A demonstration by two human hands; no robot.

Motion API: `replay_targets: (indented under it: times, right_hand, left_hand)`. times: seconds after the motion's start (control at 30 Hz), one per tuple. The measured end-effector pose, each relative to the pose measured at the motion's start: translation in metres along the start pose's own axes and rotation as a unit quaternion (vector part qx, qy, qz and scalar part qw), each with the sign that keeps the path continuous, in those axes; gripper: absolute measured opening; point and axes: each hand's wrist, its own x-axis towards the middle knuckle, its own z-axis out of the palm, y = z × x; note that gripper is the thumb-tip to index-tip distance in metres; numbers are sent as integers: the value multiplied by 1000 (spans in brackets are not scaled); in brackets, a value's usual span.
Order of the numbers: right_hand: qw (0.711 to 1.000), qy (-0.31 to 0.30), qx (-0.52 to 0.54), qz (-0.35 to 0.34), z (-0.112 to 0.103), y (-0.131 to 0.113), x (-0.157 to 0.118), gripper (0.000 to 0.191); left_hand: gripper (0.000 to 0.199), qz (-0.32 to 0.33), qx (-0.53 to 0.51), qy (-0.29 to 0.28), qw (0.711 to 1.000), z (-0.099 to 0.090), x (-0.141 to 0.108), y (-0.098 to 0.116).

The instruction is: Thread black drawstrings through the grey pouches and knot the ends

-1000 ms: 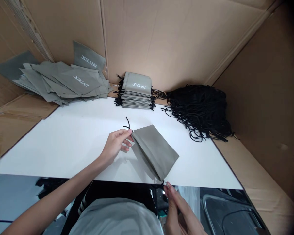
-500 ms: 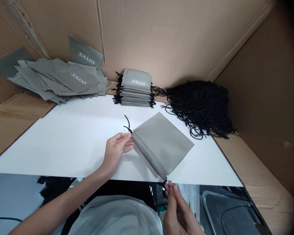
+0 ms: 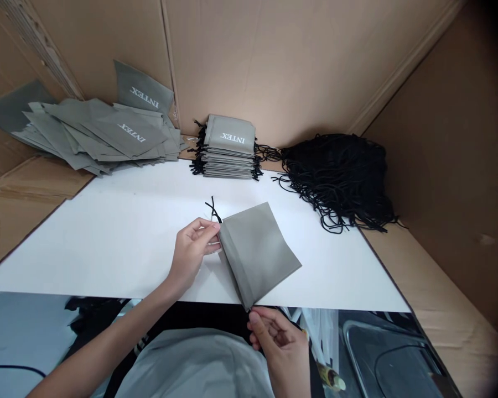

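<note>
A grey bag was held at a slant over the white table. The left hand pinched its upper left corner, beside black cord ends; the right hand pinched its lowest corner, by fabric or cord, which could not be told. Behind, white lettering, upside down, read INTEX on the neat stack's top bag and twice on the loose pile. Black cords lay heaped at right.

Square grey fabric pouch is slanting over white tabletop. Black cord ends are poking out beside one corner.
</note>
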Motion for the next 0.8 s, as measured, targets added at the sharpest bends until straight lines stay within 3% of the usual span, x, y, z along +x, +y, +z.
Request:
replay_targets:
  times: [0.2,0.4,0.67,0.8]
  right_hand:
    - [999,-1,40,26,6,0,-4,37]
    - [985,-25,136,103,16,4,-11,35]
    - [948,-79,240,196,26,0,-21,36]
    - [943,-73,250,207,29,3,-23,40]
  left_hand:
    - [36,3,29,6,1000,0,5,6]
    - [39,22,-64,74,995,7,2,-10]
    - [34,17,-96,88,991,18,-2,-19]
    - [34,-19,-84,47,995,15,-2,-17]
